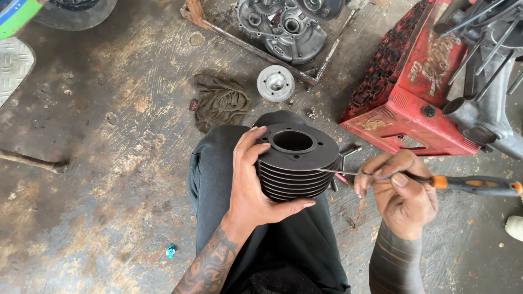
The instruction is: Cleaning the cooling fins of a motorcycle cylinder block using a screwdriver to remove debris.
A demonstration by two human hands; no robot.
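Left hand [251, 188] fingers grasp finned cylinder [296, 162]; right hand [400, 190] fingers grip screwdriver [463, 184].

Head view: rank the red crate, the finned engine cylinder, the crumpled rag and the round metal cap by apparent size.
1. red crate
2. finned engine cylinder, though nearness to the camera enlarges it
3. crumpled rag
4. round metal cap
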